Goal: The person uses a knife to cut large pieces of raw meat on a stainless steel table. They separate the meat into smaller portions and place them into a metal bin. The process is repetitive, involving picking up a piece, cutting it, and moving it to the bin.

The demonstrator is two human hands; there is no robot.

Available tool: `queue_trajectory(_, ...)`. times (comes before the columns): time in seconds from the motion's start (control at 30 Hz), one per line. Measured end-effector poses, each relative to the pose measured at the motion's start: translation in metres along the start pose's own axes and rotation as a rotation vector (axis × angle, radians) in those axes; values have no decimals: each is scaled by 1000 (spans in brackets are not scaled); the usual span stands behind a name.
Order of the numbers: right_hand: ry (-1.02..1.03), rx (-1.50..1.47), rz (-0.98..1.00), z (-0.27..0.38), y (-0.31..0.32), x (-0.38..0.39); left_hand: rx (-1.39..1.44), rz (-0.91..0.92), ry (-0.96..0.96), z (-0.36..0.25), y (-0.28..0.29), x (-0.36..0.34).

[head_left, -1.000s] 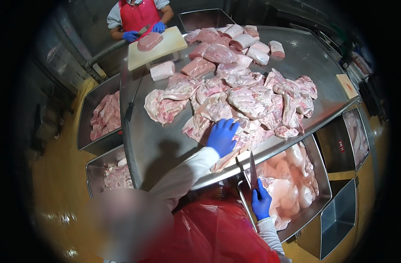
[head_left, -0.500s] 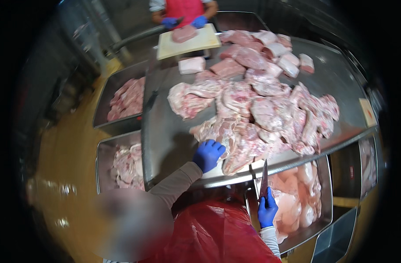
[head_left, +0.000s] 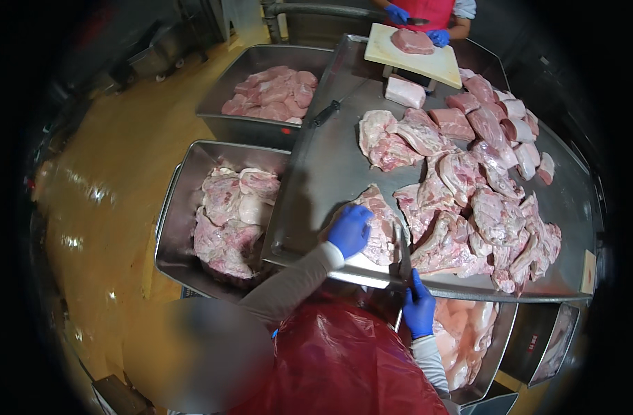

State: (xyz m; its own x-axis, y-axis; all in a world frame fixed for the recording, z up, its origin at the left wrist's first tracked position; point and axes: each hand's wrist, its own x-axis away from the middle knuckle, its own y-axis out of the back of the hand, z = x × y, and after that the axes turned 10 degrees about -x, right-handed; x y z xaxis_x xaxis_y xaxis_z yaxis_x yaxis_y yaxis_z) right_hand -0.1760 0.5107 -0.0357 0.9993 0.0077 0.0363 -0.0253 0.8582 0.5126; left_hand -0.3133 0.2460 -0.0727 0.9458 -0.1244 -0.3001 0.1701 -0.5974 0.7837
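My left hand (head_left: 350,229) in a blue glove has its fingers curled over the edge of a raw, fatty piece of meat (head_left: 377,245), which lies partly on a white board (head_left: 361,270) at the near edge of the steel table (head_left: 309,194). My right hand (head_left: 419,312) grips a knife (head_left: 402,252), its blade pointing away from me along the right side of that piece. Just right of it lies a pile of pale, fatty cuts (head_left: 493,221), with red loin pieces (head_left: 486,128) farther back.
Steel bins of meat stand at back left (head_left: 216,107), near left (head_left: 168,242) and below the right (head_left: 507,325). A co-worker (head_left: 427,10) with blue gloves and knife works at a raised cutting board (head_left: 448,69). A loose handled tool (head_left: 327,112) lies on the table's left side.
My view has swung left. My left hand has drawn the near piece of meat away from the pile, leaving a gap, and the knife blade now lies beside that piece.
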Motion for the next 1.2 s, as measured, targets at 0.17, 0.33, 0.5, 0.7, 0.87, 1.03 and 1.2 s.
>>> queue_trajectory(0.17, -23, 234, 129, -2, -17, 7, 24, 157, -22, 49, -17, -31)
queue_trajectory(0.33, -28, 341, 96, -20, -15, 11, -53, 586, 44, 30, -7, -25)
queue_trajectory(0.5, 0, 406, 143, -22, -2, 8, -124, 521, -54, 46, -13, -3)
queue_trajectory(0.7, -16, 387, 210, 6, 28, 3, -252, 370, -308, 34, -7, -46)
queue_trajectory(0.87, 17, 329, 103, -25, 14, 20, -332, 602, -396, 42, -19, -65)
queue_trajectory(1.03, 57, 401, 112, -20, 6, -14, 103, 782, 151, 78, -9, -66)
queue_trajectory(1.2, 92, 415, 178, -19, 10, -43, -210, 437, -357, 45, 6, -41)
